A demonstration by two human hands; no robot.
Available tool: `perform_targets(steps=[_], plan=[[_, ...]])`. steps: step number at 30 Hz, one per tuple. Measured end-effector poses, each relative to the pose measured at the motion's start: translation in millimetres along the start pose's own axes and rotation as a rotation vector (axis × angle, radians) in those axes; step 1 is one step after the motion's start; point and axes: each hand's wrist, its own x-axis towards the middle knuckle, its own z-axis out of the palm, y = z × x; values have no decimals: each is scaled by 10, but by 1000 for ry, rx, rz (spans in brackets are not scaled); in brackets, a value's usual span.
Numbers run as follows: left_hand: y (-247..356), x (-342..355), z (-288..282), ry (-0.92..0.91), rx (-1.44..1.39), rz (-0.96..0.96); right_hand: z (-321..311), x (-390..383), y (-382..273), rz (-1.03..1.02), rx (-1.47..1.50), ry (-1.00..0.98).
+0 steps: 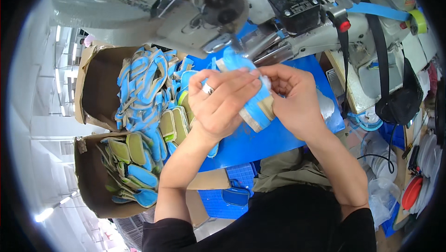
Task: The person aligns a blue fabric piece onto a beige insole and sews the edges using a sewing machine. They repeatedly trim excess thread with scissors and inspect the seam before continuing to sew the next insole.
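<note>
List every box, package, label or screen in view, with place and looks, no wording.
Upper cardboard box: left, brown, open, blue-and-tan pieces.
Lower cardboard box: lower left, brown, open, similar pieces.
Label plate: top, on the sewing machine, dark, squarish.
Screens: none.

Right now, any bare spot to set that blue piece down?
Bare blue table shows below the hands, between the left forearm and the table's right edge. The left hand and right hand hold the blue piece above it. Crowded: the cardboard boxes of blue-and-tan pieces to the left, the sewing machine behind.
</note>
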Motion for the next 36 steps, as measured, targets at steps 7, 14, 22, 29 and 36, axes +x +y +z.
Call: perform_targets(steps=[7,14,22,29,36], plan=[[-69,25,-1,8,19,-63,-77,42,-194,107,46,-66],[-9,10,45,72,51,-65,-113,-9,-212,82,15,-70],[60,-42,63,59,-89,-226,-128,-62,-260,-36,-35,-103],[84,-69,-23,-7,-368,-435,-141,-62,-195,-55,-12,-123],[61,-105,-21,-32,-473,-518,-138,-81,-130,-37,69,-113]])
